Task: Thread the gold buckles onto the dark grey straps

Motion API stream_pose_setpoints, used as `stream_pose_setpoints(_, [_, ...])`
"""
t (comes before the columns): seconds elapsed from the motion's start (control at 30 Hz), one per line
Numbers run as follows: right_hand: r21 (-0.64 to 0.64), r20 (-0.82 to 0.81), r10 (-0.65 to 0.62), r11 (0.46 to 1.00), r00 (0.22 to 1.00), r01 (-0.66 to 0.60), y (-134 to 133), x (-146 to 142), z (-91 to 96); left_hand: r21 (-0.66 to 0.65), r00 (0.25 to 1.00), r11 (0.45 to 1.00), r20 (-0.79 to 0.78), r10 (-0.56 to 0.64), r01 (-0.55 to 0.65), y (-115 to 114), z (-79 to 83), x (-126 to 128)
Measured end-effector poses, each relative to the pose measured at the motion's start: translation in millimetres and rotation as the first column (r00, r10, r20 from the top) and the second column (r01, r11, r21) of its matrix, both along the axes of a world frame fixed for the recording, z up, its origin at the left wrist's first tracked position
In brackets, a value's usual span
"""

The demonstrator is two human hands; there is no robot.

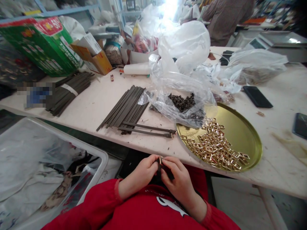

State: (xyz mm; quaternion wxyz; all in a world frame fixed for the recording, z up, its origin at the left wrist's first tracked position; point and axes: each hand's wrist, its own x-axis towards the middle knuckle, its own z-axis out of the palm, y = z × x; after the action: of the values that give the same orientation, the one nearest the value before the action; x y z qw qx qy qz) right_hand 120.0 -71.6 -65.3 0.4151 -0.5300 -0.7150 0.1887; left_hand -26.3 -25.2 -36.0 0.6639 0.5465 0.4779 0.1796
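Note:
A small gold buckle (161, 159) is pinched between both hands just in front of the table edge. My left hand (144, 171) has thumb and forefinger closed on its left side. My right hand (178, 175) grips it from the right, fingers curled. Something dark, perhaps a strap, shows below the buckle, mostly hidden by the fingers. On the table ahead lies a stack of dark flat straps (124, 107). Two straps with buckles at their ends (151, 129) lie at its near side. To the right, a round gold tray (249, 137) carries a heap of gold buckles (216, 147).
A clear plastic bag (163, 107) holding small dark pieces (182, 103) overlaps the tray. Another strap bundle (72, 91) lies left, near a green box (45, 44). A black phone (257, 96) rests at right. A white bin (104, 159) stands left below the table.

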Motion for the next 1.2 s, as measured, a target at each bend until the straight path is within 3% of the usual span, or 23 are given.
stream_pose_setpoints(0.33, [0.086,0.137,0.023,0.996,0.99,-0.035,1,7,-9.1,0.237,0.979,0.953,-0.113,-0.168,0.191,0,-2.7,-1])
stream_pose_setpoints(0.57, [0.112,0.151,0.026,0.993,0.988,-0.043,0,6,-12.9,0.392,0.908,0.866,-0.391,-0.148,0.31,-5,-6.5,2])
stream_pose_setpoints(0.77, [-0.094,0.017,-0.062,0.994,0.998,0.063,-2,-1,-7.0,0.408,0.79,0.771,-0.582,-0.192,0.488,-7,-0.9,2])
stream_pose_setpoints(0.9, [-0.159,0.039,0.045,0.987,0.998,-0.038,-5,1,6.2,0.397,0.767,0.728,-0.582,-0.273,0.56,-7,8.4,-1])
stream_pose_setpoints(1.03, [-0.269,0.057,0.236,0.939,0.97,-0.213,-10,4,9.9,0.351,0.747,0.715,-0.561,-0.357,0.605,-8,15.6,-4])
stream_pose_setpoints(1.2, [-0.33,0.107,0.24,0.924,0.965,-0.193,-17,2,5.9,0.292,0.751,0.738,-0.512,-0.417,0.609,-11,21.3,-7])
